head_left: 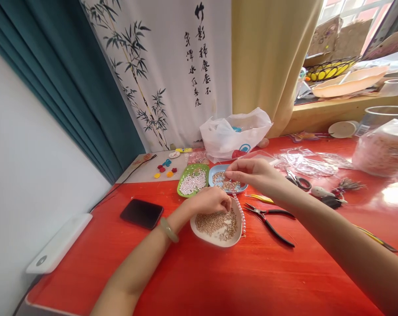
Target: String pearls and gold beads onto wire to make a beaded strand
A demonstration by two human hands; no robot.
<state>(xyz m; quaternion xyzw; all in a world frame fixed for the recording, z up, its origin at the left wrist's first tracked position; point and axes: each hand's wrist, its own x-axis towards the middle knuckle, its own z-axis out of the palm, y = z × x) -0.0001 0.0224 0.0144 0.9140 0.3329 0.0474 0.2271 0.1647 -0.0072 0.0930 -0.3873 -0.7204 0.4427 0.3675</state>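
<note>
My left hand [211, 201], with a pale green bangle on its wrist, is curled in a pinch over a white dish of small gold beads [218, 226]; what it pinches is too small to name. My right hand [251, 173] is raised above a blue dish of beads [222, 179], fingers pinched on the top of a strand of white pearls [240, 210]. The strand hangs down past the white dish's right rim. A green dish of white pearls [193, 180] sits just left of the blue one.
Black pliers [268, 219] lie right of the white dish, scissors [299, 181] farther back. A dark phone [141, 213] rests on the red table [251, 276] at left. A white plastic bag [233, 134], clear bags and coloured buttons [166, 169] stand behind.
</note>
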